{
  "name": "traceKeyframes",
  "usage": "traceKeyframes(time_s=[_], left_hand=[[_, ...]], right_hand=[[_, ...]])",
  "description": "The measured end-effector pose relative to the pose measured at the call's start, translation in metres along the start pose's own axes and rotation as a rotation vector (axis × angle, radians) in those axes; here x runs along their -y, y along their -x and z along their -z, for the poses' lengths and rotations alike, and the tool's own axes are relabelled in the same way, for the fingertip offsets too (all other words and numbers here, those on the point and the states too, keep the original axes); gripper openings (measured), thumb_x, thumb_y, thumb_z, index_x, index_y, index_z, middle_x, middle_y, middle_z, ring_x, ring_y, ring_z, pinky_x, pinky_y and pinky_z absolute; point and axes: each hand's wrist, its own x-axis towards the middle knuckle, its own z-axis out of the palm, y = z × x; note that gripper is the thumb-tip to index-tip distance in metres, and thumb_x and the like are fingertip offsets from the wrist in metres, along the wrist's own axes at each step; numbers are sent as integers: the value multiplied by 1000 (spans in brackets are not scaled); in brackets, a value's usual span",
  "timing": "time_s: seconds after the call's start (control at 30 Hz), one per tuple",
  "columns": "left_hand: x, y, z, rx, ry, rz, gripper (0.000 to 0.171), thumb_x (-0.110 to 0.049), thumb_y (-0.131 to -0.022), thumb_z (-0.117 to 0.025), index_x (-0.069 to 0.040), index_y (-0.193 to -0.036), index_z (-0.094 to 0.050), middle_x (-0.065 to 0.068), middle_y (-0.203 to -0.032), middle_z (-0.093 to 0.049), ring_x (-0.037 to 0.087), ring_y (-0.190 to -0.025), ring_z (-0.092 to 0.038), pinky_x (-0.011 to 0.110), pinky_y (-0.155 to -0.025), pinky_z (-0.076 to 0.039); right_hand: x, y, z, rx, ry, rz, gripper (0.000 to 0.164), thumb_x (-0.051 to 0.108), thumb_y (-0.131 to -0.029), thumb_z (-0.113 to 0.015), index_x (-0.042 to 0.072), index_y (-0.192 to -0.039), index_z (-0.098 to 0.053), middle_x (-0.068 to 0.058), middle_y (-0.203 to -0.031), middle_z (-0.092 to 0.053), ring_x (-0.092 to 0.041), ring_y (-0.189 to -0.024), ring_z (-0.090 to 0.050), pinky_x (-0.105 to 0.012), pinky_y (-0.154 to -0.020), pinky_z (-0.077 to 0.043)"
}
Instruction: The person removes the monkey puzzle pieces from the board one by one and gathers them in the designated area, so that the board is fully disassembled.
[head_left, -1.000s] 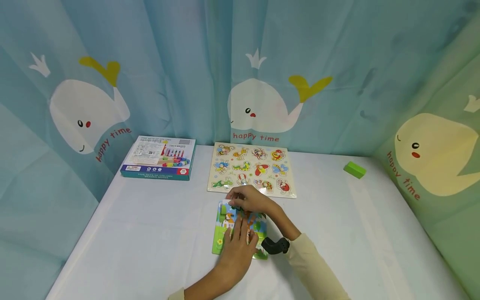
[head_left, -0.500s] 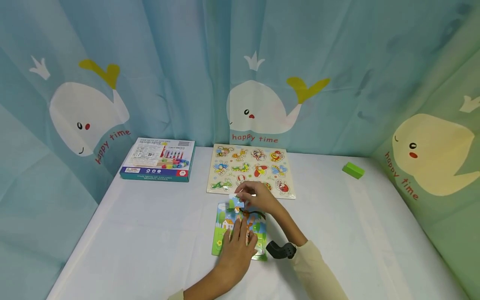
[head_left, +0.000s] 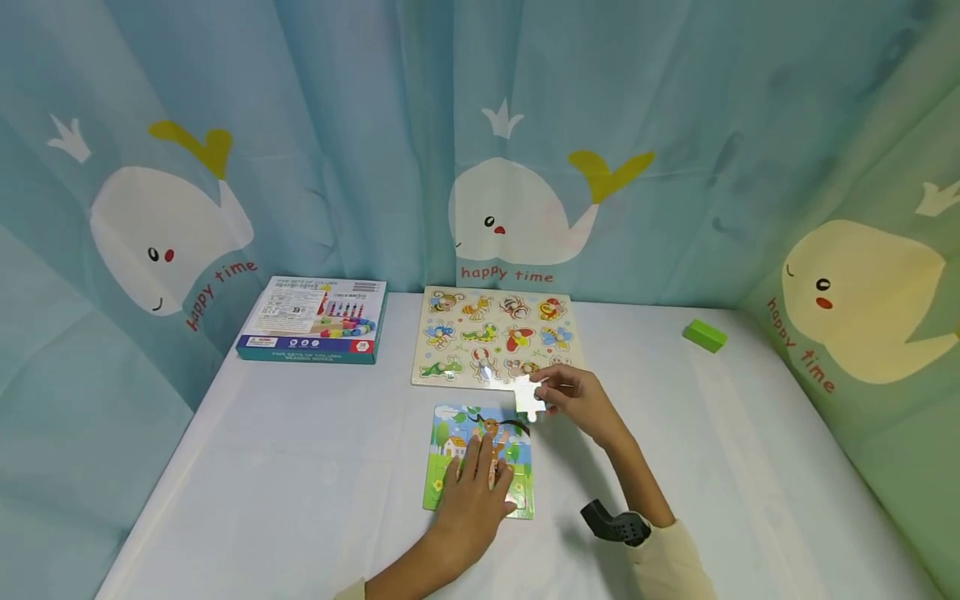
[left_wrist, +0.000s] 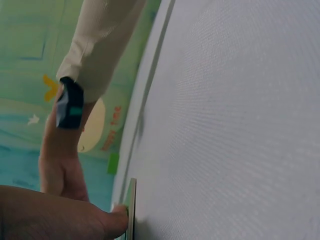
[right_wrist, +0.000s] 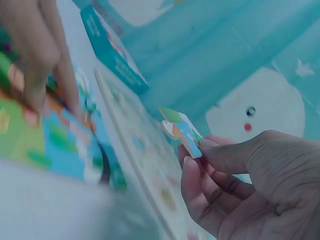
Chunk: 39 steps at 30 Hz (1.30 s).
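My left hand [head_left: 472, 504] lies with fingers extended on a small picture jigsaw puzzle [head_left: 441, 458], which shows a house, trees and an animal by a branch. Its palm and fingers hide the puzzle's lower middle. Up and to the right, my right hand [head_left: 583, 404] pinches a puzzle piece [head_left: 528, 397] between thumb and fingers, above the puzzle's top right corner. In the head view that piece looks bright white from glare. The right wrist view shows the piece tilted, with blue, green and orange print on its face.
Behind the puzzle lies a wooden insect board [head_left: 495, 337], partly overlapped by my right hand. A boxed bead set [head_left: 311, 321] sits at the back left, a green block [head_left: 705, 335] at the back right. Whale-print curtains [head_left: 360, 167] enclose the white table [head_left: 300, 483].
My right hand has lifted the piece from the puzzle's upper part and carried it to the right. The left hand has stayed on the puzzle.
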Motion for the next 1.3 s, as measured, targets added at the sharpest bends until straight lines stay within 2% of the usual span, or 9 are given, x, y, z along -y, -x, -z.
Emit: traceKeyframes(time_s=[0.17,0.5,0.67,0.77,0.9,1.3], left_hand=[[0,1,1,-10,-2,-7,52,-58,-88,-58,-17,-120,-57,20,-146,-40,35,-134,-46,46,-94,-52],[0,1,-3,-25,43,-12,50,-56,-88,-60,-16,-117,-57,20,-145,-41,36,-133,-46,47,-92,-52],[1,0,-1,0,43,-22,49,-56,-89,-58,-17,-119,-57,21,-146,-40,37,-134,-45,47,-94,-51],[2,0,1,33,50,-26,48,-56,-91,-56,-17,-119,-56,21,-148,-39,37,-136,-43,48,-95,-50],[3,-1,3,40,46,-32,49,-55,-92,-55,-16,-122,-56,23,-148,-39,37,-136,-44,47,-96,-51],[4,0,4,43,28,-35,48,-55,-91,-55,-18,-122,-57,22,-150,-39,36,-137,-43,47,-97,-50]], right_hand=[[-17,22,17,-109,38,-33,19,1,-91,-65,-7,-108,-66,-25,-89,-66,-9,-69,-63,-32,-64,-58],[-40,52,34,-254,260,-162,17,3,-91,-66,-1,-107,-69,-17,-89,-68,-9,-69,-58,-21,-59,-50],[-44,55,32,-260,277,-163,16,4,-91,-66,-1,-106,-70,-16,-89,-69,-7,-69,-56,-19,-57,-46],[-43,53,28,-257,271,-138,16,3,-90,-67,-2,-105,-71,-16,-89,-70,-6,-71,-57,-18,-61,-47],[-44,50,22,-260,284,-139,15,2,-89,-68,-1,-103,-72,-14,-87,-71,-6,-72,-58,-17,-65,-46],[-50,48,14,-283,442,-173,12,9,-89,-69,7,-101,-73,-7,-85,-70,-10,-71,-54,-22,-65,-42]])
